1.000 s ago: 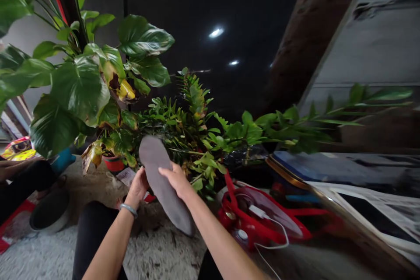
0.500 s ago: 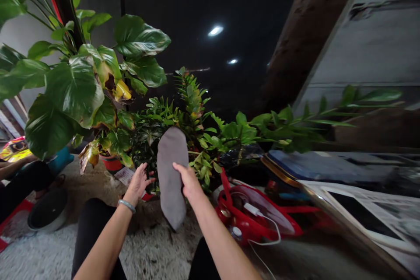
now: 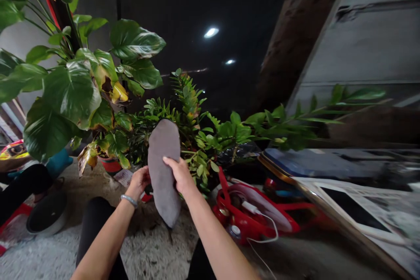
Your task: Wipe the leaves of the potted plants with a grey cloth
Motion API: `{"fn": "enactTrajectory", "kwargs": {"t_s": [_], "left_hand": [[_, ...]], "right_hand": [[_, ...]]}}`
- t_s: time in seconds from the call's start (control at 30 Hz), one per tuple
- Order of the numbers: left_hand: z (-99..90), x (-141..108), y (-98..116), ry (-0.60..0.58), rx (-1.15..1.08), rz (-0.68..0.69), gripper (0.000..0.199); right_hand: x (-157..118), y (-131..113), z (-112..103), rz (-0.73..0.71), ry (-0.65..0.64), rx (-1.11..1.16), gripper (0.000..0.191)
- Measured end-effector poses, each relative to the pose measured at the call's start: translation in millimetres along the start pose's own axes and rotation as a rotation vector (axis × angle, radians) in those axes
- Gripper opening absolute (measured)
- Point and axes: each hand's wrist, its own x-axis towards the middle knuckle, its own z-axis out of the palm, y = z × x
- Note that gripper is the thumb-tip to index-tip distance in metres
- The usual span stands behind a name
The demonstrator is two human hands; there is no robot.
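Observation:
A long flat grey-brown piece with rounded ends (image 3: pixel 164 175) stands nearly upright in front of the plants. My right hand (image 3: pixel 179 177) grips its right edge, thumb on the near face and fingers behind it. At its left edge is my left hand (image 3: pixel 139 181), with a bracelet on the wrist; the fingertips reach the edge and partly pass behind the piece, so whether they grip it is hidden.
Leafy potted plants (image 3: pixel 72 92) rise behind and to the left. On the right are a red bag (image 3: pixel 246 227) with a white cable and a table edge (image 3: pixel 328 218) with papers. A dark bowl (image 3: pixel 47 214) and another person's leg (image 3: pixel 24 188) are at the left.
My left hand has closed in from an open, spread pose beside the piece to its left edge. The piece and my right hand have shifted slightly left and up in view.

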Motion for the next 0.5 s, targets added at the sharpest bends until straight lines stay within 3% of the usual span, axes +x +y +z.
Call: {"fn": "enactTrajectory", "kwargs": {"t_s": [0.1,0.17,0.27,0.4,0.5], "left_hand": [[-11.0,-7,2,0.039,-0.013,0.026,0.012],[-22.0,-11,11,0.114,0.03,0.095,0.012],[-23.3,-17,40,0.226,0.188,0.325,0.019],[20.3,-17,90,0.185,0.612,0.805,0.025],[53.2,-4,110,0.104,0.916,0.892,0.027]], "right_hand": [[-26,35,-15,0.159,-0.088,-0.082,0.035],[-51,50,-38,0.192,-0.055,-0.131,0.032],[-70,40,-67,0.193,0.057,-0.143,0.032],[-53,-7,-66,0.045,0.137,-0.023,0.045],[-40,-18,-50,0.013,0.15,0.064,0.045]]}}
